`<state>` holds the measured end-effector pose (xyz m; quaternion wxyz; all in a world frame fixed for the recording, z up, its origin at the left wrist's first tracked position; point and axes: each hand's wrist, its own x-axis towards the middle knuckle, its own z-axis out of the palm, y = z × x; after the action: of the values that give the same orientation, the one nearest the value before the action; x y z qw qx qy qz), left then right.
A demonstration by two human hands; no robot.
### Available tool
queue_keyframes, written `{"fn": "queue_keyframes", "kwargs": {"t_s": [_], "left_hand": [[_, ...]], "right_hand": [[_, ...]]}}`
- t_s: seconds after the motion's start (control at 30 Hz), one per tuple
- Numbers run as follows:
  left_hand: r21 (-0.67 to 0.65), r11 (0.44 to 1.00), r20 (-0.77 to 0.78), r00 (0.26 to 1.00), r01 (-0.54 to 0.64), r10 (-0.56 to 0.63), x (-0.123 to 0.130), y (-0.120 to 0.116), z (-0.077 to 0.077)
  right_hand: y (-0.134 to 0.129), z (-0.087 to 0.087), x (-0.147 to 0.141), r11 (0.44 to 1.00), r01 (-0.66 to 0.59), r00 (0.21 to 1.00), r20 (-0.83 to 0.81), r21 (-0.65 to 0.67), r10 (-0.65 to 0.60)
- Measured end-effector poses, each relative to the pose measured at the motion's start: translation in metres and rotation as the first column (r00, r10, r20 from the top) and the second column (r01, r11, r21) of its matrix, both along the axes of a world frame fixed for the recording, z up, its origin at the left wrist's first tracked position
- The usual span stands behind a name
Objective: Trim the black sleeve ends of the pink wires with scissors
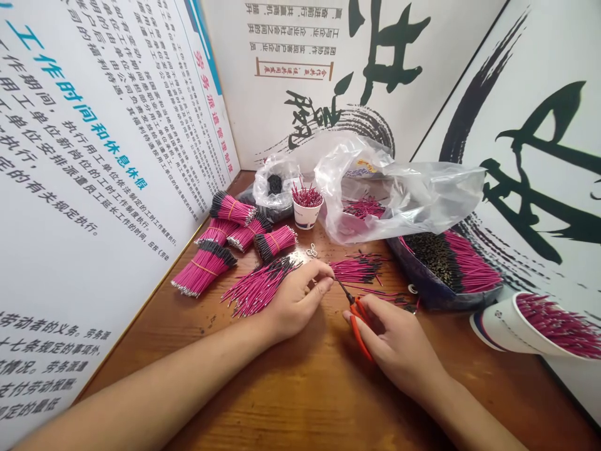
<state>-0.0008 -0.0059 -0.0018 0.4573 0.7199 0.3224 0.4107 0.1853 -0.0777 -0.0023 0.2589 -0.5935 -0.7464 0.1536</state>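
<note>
My right hand [399,332] is closed round the orange handles of long-nosed pliers [359,308], whose thin dark jaws point up and left. The tips of the jaws meet the fingertips of my left hand [300,297]. Its thumb and forefinger are pinched together, and what lies between them is too small to make out. A loose heap of pink wires [256,288] with black sleeves and silvery tips lies by my left hand. More pink wires [354,269] are spread behind the pliers.
Rubber-banded wire bundles [201,268] are stacked at the left. Behind stand a paper cup of wires [307,213] and a clear bag with black pieces [277,188]. At the right are a dark bag of wires [451,263], a clear bag [413,200] and a tilted cup [511,322].
</note>
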Motion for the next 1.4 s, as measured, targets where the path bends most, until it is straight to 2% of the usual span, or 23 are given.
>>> {"fn": "queue_keyframes", "kwargs": {"t_s": [0.57, 0.9, 1.07, 1.4], "left_hand": [[-0.027, 0.999, 0.009, 1.0, 0.019, -0.018, -0.0003, 0.0002, -0.0003], [-0.02, 1.0, -0.011, 1.0, -0.001, 0.0, -0.0004, 0.0014, 0.0002], [-0.039, 0.999, -0.017, 1.0, 0.007, -0.007, -0.0004, 0.0016, 0.0007], [-0.036, 0.999, -0.028, 0.999, 0.017, -0.018, -0.0009, 0.0005, 0.0]], "right_hand": [[-0.001, 0.0007, -0.002, 0.998, -0.038, 0.997, -0.069, -0.059, 0.034], [-0.0012, 0.0002, 0.0004, 0.998, -0.012, 1.0, -0.006, -0.066, 0.012], [-0.0013, 0.0006, -0.0009, 0.998, 0.015, 0.999, -0.041, -0.062, -0.018], [-0.0032, -0.0001, -0.0021, 0.992, -0.011, 0.997, -0.076, -0.124, 0.002]]}}
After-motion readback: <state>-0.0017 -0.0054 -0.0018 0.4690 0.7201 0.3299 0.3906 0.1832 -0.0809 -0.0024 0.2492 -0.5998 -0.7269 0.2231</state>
